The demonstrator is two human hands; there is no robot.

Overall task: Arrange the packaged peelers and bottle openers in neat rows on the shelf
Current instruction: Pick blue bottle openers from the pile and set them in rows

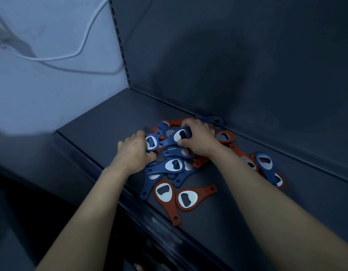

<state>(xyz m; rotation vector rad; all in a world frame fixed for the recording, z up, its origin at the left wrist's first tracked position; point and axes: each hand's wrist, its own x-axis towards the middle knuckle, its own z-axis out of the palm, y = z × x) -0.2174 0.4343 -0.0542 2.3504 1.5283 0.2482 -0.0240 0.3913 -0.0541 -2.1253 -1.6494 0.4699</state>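
orange openers (186, 198) near shelf (102, 122) lip; left hand (134, 151) grip around blue opener (151, 143), right hand (198, 137) grip around second blue opener (179, 134)

I see the bottle openers (173, 165) heaped on the shelf (102, 122), near its back panel (228, 55). My left grip (136, 151) sits on the heap's left side and my right grip (198, 139) on its far part. Two front openers (188, 198) lie side by side before the heap, and stray openers (265, 165) lie to its right.
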